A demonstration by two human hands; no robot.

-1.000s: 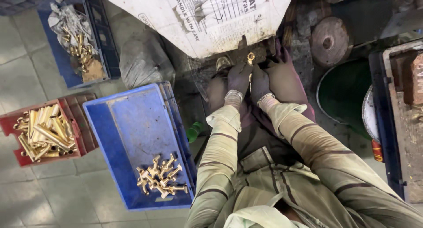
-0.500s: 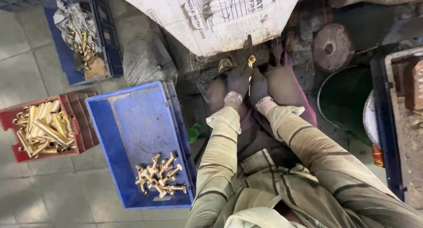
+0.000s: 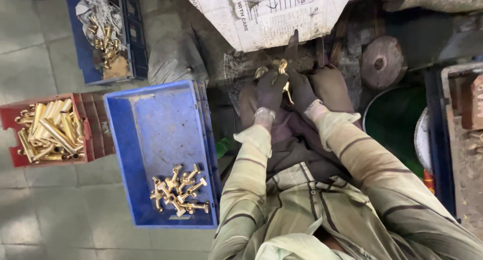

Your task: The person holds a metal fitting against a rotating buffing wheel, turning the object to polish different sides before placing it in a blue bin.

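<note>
Hands together at the far edge: I pinch the brass fitting (image 3: 284, 76) between left hand (image 3: 270, 90) and right hand (image 3: 302, 90), keeping it steady.

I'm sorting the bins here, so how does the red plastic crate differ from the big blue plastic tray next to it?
The red plastic crate is smaller than the big blue plastic tray. The red crate is packed with long brass tubes; the blue tray is mostly bare, with a small cluster of T-shaped brass fittings at its near end. Both sit on the tiled floor, side by side, holding brass parts.
</note>
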